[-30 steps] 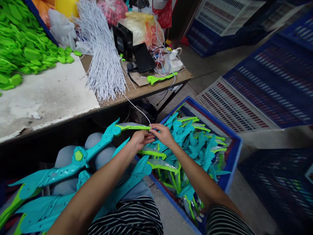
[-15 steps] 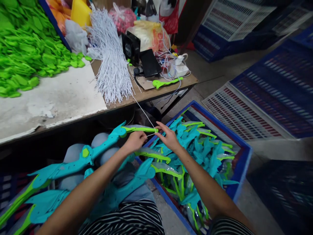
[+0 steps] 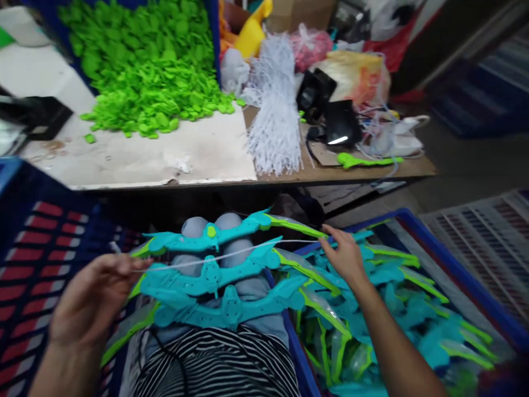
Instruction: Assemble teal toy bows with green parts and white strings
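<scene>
Across my lap lie three turquoise toy bows with lime green limbs; the topmost toy bow [image 3: 231, 232] has a green piece at its middle. A thin white string [image 3: 231, 255] runs taut from the right tip of this bow to the left. My left hand [image 3: 93, 295] pinches the string near the bow's left limb. At the right end, my right hand [image 3: 343, 253] has its fingers around the bow's tip, where the string meets it. Below it lie the second toy bow [image 3: 212, 275] and the third toy bow [image 3: 231, 307], with no string seen on them.
A blue crate [image 3: 407, 218] full of similar bows stands at my right, and a blue and red crate [image 3: 61, 231] at my left. On the table [image 3: 206, 160] are heaped green pieces [image 3: 152, 71], a bundle of white strings [image 3: 276, 110] and a black device [image 3: 343, 124].
My left hand has moved from the bow's right tip far to the left, drawing the string along the bow. My right hand stays at the tip. The view has turned left.
</scene>
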Demonstrator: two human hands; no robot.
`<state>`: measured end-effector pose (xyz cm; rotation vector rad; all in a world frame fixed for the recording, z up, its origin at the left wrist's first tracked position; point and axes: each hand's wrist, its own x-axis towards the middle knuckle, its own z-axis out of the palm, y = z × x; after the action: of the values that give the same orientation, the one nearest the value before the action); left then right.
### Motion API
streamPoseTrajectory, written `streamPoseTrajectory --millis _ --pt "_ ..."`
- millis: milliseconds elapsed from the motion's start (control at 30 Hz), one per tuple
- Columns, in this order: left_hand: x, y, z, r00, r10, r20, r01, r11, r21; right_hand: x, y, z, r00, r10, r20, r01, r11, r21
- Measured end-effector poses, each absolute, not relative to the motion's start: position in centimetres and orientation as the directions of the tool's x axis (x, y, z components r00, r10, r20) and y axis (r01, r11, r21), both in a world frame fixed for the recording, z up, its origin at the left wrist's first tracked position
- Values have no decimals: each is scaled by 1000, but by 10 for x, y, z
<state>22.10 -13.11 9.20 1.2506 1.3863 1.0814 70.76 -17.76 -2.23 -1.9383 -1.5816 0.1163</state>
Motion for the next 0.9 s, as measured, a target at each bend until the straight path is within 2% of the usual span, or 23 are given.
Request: streamPoseTrajectory --millis 67,133,167,233,333,433,500,567,633,767,900 --pt "247 -141 93 -95 974 -204 -122 192 974 669 -153 -10 201 891 408 898 -1 -440" --pt "272 -144 93 -98 951 -293 -255 261 931 608 -127 -1 9 901 434 884 196 -425" --pt "281 -145 93 -77 943 -324 -276 292 916 572 -115 1 -147 893 425 844 337 -418" --pt "291 -146 94 -11 931 -365 -302 345 889 501 -95 1 -479 824 304 735 565 -375" --pt "289 -148 95 98 921 -377 -351 386 853 430 -73 -2 -675 738 23 689 641 -338" --pt "273 -148 91 39 938 -346 -377 334 864 420 -49 2 -724 671 -157 661 612 -434" --pt "257 -144 86 -116 944 -310 -349 254 902 434 -32 7 -764 610 -209 596 546 -589" --pt "239 -138 78 -306 917 -256 -302 161 940 449 -17 10 -788 560 -256 534 413 -738" --pt "220 -129 70 -465 863 -200 -241 94 966 460 -8 10 -786 540 -299 495 262 -828" --pt "189 -101 64 -574 814 -88 -22 92 996 463 -4 1 -770 535 -346 452 75 -889" --pt "179 -73 69 -554 831 49 191 69 979 461 -6 -3 -752 538 -380 476 45 -878"
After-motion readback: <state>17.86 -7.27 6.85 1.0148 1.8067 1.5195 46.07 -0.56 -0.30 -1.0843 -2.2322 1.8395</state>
